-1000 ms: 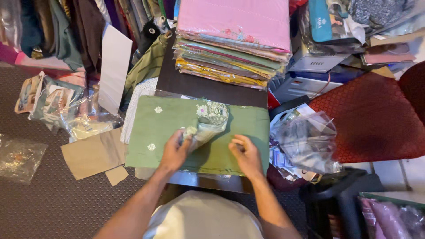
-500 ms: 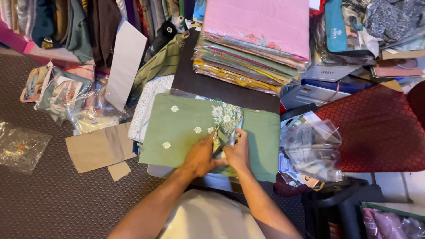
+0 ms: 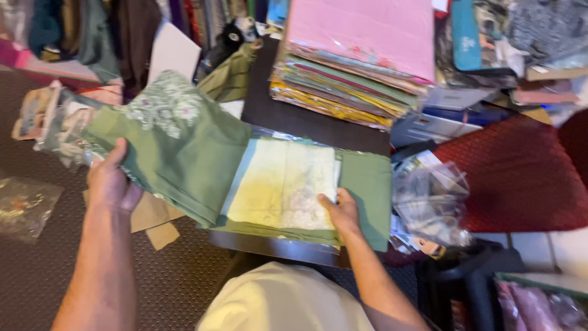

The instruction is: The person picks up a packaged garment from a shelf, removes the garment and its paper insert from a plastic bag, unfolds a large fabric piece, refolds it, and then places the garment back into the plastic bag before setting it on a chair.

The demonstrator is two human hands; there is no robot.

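While unfolded, green fabric (image 3: 184,153) in left hand (image 3: 110,181)

Dark table (image 3: 288,116) under folded fabrics (image 3: 361,184)

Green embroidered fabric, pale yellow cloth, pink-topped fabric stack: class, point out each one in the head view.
green embroidered fabric (image 3: 184,147), head view, plain middle of the lifted fold.
pale yellow cloth (image 3: 282,184), head view, centre of its flat face.
pink-topped fabric stack (image 3: 361,34), head view, top pink sheet.

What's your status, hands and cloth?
Left hand lifting green cloth flap. Right hand pressing pale folded piece. Nothing blocking.
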